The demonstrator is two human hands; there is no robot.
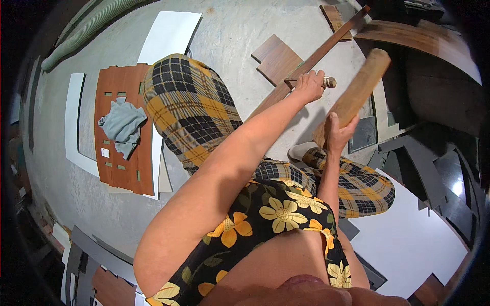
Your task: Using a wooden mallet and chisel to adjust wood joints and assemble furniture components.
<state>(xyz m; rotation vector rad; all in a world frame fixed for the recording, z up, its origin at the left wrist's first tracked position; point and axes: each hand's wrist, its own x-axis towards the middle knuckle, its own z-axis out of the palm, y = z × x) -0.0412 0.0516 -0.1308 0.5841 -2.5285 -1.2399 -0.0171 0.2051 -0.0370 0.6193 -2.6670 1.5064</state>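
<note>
Held the tool (329,82) in the left grip (309,87), by the strip (332,44) on the floor (227,35). Grasped the block (360,87) in the right grip (341,133), close by. Seemed wisest to steady the tool and land the block squarely, clear of the left grip.

Floor (229,35): grey, stained concrete underfoot
Hose (97,26): pale, ribbed, along the far left
Light: glaring off a dark panel (456,186), right side
</note>
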